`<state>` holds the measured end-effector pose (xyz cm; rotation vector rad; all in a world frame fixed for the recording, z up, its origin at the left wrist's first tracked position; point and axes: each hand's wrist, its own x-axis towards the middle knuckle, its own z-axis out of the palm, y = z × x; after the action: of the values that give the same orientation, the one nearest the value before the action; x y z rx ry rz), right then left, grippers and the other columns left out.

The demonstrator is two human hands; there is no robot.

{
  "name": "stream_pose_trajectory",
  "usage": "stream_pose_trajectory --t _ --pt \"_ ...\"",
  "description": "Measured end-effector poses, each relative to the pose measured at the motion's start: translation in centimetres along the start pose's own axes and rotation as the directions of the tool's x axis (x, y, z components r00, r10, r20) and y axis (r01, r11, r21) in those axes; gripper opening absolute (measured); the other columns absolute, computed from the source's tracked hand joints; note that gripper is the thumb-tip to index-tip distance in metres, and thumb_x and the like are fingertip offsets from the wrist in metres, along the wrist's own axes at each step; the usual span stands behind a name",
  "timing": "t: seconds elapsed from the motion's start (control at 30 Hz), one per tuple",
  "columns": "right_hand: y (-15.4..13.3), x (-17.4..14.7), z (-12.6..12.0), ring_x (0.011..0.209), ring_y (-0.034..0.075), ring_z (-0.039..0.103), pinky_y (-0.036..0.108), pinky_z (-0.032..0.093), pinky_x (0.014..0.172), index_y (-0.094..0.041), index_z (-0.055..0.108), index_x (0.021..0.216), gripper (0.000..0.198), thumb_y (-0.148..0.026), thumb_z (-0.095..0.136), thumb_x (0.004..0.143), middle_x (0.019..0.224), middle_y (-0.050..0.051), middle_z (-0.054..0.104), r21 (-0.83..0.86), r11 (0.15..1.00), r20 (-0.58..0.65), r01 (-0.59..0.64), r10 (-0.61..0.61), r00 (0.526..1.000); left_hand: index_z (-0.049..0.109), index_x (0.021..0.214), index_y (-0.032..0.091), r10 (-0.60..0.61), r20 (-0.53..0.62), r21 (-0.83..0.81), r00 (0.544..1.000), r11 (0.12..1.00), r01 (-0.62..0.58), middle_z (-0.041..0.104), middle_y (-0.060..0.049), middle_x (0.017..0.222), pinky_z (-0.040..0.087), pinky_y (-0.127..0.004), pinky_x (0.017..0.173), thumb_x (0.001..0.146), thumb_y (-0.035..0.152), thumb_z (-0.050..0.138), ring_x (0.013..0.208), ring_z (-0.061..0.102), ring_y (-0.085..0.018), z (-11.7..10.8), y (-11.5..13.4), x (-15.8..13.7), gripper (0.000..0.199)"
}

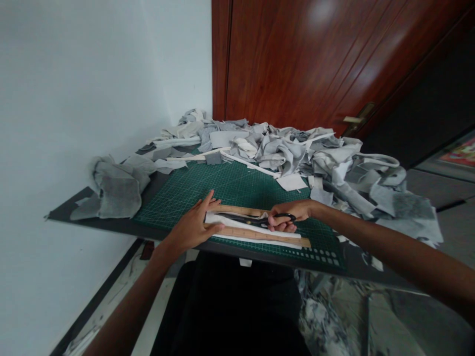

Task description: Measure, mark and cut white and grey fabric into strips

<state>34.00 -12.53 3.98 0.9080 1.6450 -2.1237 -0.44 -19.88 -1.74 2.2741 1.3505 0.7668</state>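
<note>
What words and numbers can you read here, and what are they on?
None can be read clearly.
Long light-brown wooden ruler: faint marks, too small to read.
Flat green gridded plastic cutting mat: any print is too small.
Red multicoloured flat panel, right edge: too blurred.

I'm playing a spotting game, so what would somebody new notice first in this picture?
Probably the big heap of grey and white cloth scraps along the far side of the table, in front of the reddish-brown door. Next, perhaps, the green mat nearer the person, where the right hand holds black scissors between two wooden rulers.
</note>
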Motion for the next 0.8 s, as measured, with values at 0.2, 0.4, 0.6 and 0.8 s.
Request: stream_pose_trajectory --t 0.2,0.4,0.6,0.8 --pt "-1.1 1.1 0.0 0.045 0.003 0.032 0.015 0.031 0.04 -0.014 0.058 0.093 0.066 -0.074 0.08 0.077 0.06 -0.012 0.036 0.036 0.999 0.023 -0.014 0.014 1.0 -0.014 0.167 0.019 -0.018 -0.01 -0.042 1.0 0.999 0.017 0.056 -0.015 0.156 0.036 -0.049 0.123 0.092 0.051 0.069 0.154 0.042 -0.027 0.1 0.0 0.0 0.116" --pt "-1.2 1.5 -0.4 0.045 0.002 0.03 0.015 0.029 0.04 -0.013 0.059 0.093 0.068 -0.075 0.08 0.076 0.06 -0.012 0.036 0.047 0.999 0.045 -0.017 0.015 0.999 -0.017 0.166 0.021 -0.059 -0.011 -0.077 0.998 0.995 0.058 0.057 -0.014 0.156 0.037 -0.048 0.123 0.088 0.048 0.076 0.154 0.042 -0.027 -0.1 0.2 0.0 0.125" --pt "-1.1 1.8 -0.4 0.046 0.003 0.028 0.015 0.028 0.04 -0.014 0.059 0.093 0.064 -0.072 0.08 0.079 0.058 -0.013 0.032 0.05 0.999 0.022 0.003 -0.004 1.0 -0.018 0.166 0.024 -0.079 -0.027 -0.09 0.996 0.993 0.076 0.055 -0.015 0.157 0.042 -0.049 0.119 0.088 0.047 0.076 0.15 0.048 -0.031 -0.1 0.3 -0.2 0.125" --pt "-1.2 1.7 -0.2 0.045 0.002 0.028 0.015 0.028 0.04 -0.014 0.058 0.088 0.065 -0.074 0.081 0.076 0.058 -0.013 0.034 0.048 0.999 0.0 0.001 -0.001 1.0 -0.02 0.165 0.027 -0.086 -0.026 -0.098 0.996 0.992 0.083 0.049 -0.017 0.161 0.045 -0.051 0.116 0.088 0.049 0.077 0.145 0.053 -0.035 0.1 0.2 -0.2 0.126"
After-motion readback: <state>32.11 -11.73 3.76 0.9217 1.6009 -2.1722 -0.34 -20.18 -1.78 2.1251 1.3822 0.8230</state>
